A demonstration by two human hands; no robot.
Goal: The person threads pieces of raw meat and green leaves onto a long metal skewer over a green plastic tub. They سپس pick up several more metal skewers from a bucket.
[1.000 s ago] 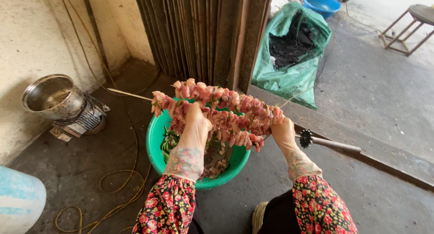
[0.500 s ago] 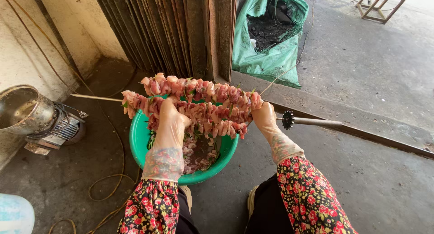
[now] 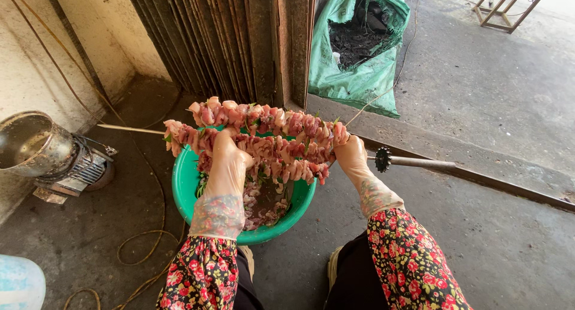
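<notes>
Shifted slightly toward the frame's centre since half a second ago, the loaded spit of meat (image 3: 257, 139) is seen held level over the green basin (image 3: 182, 184), with both hands in much the same places along it as before. Behind it a corrugated metal shutter (image 3: 227, 40) is seen, and beyond the doorway a green sack (image 3: 359, 76) of dark charcoal is propped open on the concrete floor (image 3: 479, 106). A metal pot on a small motor (image 3: 48, 154) is seen at the left, with a cord looped over the ground beside it.

The spit's long axis is laid across the view from left to right, its thin bare point jutting out at the left and its toothed metal handle end (image 3: 413, 162) projecting to the right. Rows of pink meat pieces are threaded tightly along it, directly above the basin, in which loose pieces of meat are left.

The left hand (image 3: 227, 163), covered by a thin clear glove, is curled up and over the meat near its left third, fingers clenched on the rows. The right hand (image 3: 352, 157), likewise gloved, is closed round the spit at the meat's right end, just inside the toothed disc. The handle end is thus nearer to the right hand.
</notes>
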